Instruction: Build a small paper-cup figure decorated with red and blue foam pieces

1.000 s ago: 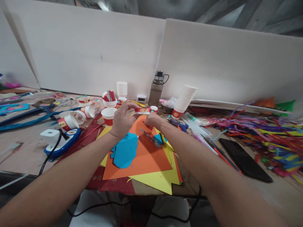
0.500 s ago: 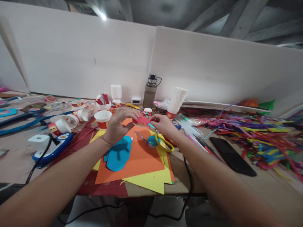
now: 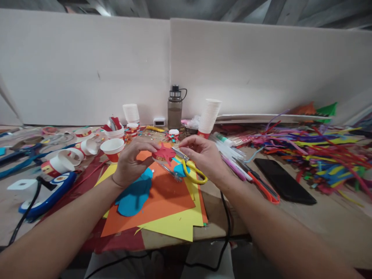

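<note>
My left hand (image 3: pixel 132 161) is closed on a small red paper-cup piece (image 3: pixel 164 154) with a red star shape on it, held above the orange paper sheet (image 3: pixel 162 197). My right hand (image 3: pixel 203 155) hovers just right of it with fingers curled, its fingertips by the cup piece. Yellow-handled scissors (image 3: pixel 188 172) lie on the paper under my right hand. A blue paper cut-out (image 3: pixel 133 195) rests on the orange sheet below my left wrist.
Cut paper cups (image 3: pixel 112 148) and a cup stack (image 3: pixel 209 116) stand behind. A water bottle (image 3: pixel 174 106) is at the wall. Coloured straws and strips (image 3: pixel 319 155) pile at right, beside a black phone (image 3: pixel 283 180). A blue-white device (image 3: pixel 43 195) with cable sits left.
Both hands came lower and nearer with the red piece; it turned from a strip seen side-on to showing its star face. My right hand came up from the table beside it.
</note>
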`<control>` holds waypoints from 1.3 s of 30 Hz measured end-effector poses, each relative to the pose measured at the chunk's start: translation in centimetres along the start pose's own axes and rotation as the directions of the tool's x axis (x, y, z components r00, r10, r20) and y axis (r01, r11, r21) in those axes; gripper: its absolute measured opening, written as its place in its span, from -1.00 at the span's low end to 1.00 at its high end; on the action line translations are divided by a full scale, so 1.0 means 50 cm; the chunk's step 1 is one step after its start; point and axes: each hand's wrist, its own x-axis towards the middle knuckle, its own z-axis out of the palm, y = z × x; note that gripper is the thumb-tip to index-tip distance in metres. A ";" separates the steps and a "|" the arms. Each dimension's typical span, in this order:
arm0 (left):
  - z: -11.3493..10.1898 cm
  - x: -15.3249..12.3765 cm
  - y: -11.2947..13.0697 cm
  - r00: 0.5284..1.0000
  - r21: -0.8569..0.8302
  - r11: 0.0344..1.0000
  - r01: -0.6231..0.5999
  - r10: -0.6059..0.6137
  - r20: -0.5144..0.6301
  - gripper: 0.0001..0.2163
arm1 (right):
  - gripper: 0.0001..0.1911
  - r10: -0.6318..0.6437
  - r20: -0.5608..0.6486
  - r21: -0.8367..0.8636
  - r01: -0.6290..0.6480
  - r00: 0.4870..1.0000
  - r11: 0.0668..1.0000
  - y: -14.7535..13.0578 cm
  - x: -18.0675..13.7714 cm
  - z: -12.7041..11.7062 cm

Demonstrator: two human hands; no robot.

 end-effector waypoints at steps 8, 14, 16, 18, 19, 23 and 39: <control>0.006 -0.002 -0.002 1.000 -0.059 0.998 0.003 -0.005 -0.031 -0.74 | -0.92 -0.070 0.046 -0.038 0.072 0.996 0.997 0.014 -0.002 -0.002; 0.004 -0.003 -0.011 0.999 -0.084 0.996 0.013 -0.016 -0.042 -0.74 | -0.93 -0.072 0.103 -0.072 0.080 0.992 0.994 0.014 -0.003 -0.004; 0.005 -0.004 -0.013 0.999 -0.094 0.995 0.022 -0.026 -0.043 -0.75 | -0.93 -0.085 0.113 -0.084 0.094 0.990 0.992 0.015 -0.003 -0.005; 0.006 -0.004 -0.015 0.998 -0.112 0.993 0.045 -0.050 -0.040 -0.76 | -0.94 -0.094 0.123 -0.088 0.105 0.988 0.991 0.018 -0.002 -0.006; 0.007 -0.004 -0.014 0.997 -0.126 0.990 0.060 -0.065 -0.037 -0.76 | -0.94 -0.093 0.126 -0.086 0.104 0.988 0.991 0.019 -0.002 -0.006; 0.011 0.000 -0.008 0.986 -0.193 0.970 0.148 -0.159 -0.044 -0.77 | -0.91 -0.063 0.132 -0.071 0.072 0.989 0.995 0.024 -0.002 -0.007; 0.038 0.003 0.000 0.595 -0.565 0.406 0.718 -0.780 0.195 -0.69 | -0.71 0.192 0.086 -0.072 -0.187 0.978 0.980 0.035 0.004 0.000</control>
